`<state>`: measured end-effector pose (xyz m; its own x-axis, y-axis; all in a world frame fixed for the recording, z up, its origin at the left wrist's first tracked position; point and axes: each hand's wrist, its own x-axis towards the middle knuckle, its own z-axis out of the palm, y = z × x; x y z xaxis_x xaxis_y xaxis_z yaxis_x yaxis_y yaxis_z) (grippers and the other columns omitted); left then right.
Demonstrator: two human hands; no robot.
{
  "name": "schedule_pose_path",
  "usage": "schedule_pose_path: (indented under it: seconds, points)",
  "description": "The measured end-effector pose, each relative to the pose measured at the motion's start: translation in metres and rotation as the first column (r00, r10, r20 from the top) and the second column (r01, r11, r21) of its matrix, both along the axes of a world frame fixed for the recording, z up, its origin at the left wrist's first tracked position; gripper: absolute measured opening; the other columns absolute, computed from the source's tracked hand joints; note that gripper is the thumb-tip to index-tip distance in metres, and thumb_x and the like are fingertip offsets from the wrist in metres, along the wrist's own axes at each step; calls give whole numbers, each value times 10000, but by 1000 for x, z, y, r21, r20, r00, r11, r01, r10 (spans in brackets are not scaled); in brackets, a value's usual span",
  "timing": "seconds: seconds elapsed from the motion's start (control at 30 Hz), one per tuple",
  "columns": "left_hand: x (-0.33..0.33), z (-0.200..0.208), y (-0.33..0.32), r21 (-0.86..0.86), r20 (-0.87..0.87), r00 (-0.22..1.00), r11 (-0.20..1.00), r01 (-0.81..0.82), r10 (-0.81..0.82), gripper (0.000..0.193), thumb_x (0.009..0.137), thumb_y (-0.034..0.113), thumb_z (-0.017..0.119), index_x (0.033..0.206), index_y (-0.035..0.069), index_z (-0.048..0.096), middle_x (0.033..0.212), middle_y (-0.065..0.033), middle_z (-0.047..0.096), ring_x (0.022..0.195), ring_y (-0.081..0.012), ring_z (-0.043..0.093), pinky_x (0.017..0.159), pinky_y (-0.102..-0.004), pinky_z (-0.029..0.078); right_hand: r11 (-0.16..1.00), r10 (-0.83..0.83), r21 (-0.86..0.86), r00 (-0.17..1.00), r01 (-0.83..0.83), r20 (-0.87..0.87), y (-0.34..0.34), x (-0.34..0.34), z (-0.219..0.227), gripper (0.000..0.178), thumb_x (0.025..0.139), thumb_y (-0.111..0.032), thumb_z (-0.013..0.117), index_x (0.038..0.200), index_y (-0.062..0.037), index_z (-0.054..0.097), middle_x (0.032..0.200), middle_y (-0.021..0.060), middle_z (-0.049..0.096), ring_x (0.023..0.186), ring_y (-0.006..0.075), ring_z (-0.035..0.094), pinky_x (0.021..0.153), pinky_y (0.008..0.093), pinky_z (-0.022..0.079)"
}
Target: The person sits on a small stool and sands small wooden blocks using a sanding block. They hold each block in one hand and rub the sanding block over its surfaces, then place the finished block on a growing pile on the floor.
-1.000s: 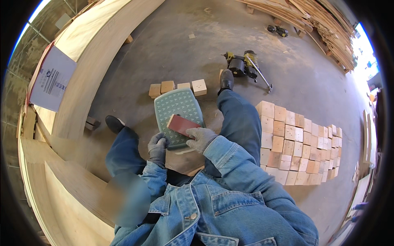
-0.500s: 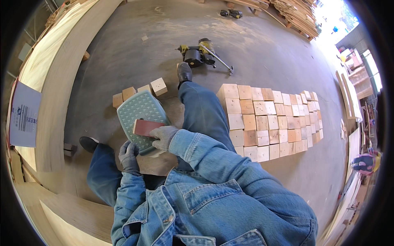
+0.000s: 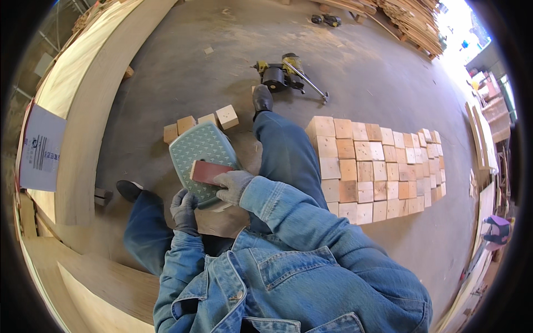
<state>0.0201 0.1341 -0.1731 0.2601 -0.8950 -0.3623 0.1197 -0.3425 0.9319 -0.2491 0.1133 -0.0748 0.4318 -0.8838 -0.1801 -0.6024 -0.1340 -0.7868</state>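
A reddish-brown block with a pale end, like a sanding block [image 3: 210,172], lies across the top of a teal plastic stool [image 3: 201,141] with raised triangular marks. My right hand [image 3: 234,186], in a grey glove, is closed around the block's right end. By the stool's near left edge is my left hand [image 3: 184,210], gloved too. Its fingers are curled together; whatever they may hold is hidden. Just beyond the stool sit several short wood blocks [image 3: 226,117], partly covered by it.
Right of my leg stands a large stack of squared wood blocks [image 3: 380,164]. A yellow-and-black nail gun [image 3: 280,73] lies past my foot, with a hammer [image 3: 308,82] against it. Long boards [image 3: 91,111] run along the left. Another person [image 3: 496,230] is at the far right.
The whole view has shifted, so everything appears slightly farther right. My right hand keeps its hold on the sanding block over the stool; my left hand stays by the stool's edge.
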Motion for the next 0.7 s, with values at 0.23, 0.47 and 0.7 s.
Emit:
schedule_pose_path:
  seconds: [0.23,0.47,0.7]
  points:
    - [-2,-8,-2,-48,-5,1000,999,1,-2,294,970,52,700,1256,-15,687,990,-83,741,784,-151,697,695,-288,583,1000,-1,-23,1000,1,17,0,-3,-7,479,882,-278,765,1286,-36,681,1101,203,750,1073,404,710,922,477,558]
    - [0,-11,-1,-38,-9,1000,999,-11,10,273,975,33,665,1241,-26,681,1000,-96,736,786,-159,698,698,-288,584,999,35,34,999,-34,-34,-1,0,-6,512,909,-260,765,1351,-26,655,1174,212,744,1133,389,707,970,454,557]
    - [-4,-2,1,-49,-49,999,999,1,-3,273,980,50,672,1250,7,684,984,-78,728,796,-171,713,734,-307,604,999,-21,38,1000,20,4,3,1,-6,433,899,-276,726,1256,-33,696,1146,222,749,1130,414,693,976,469,547]
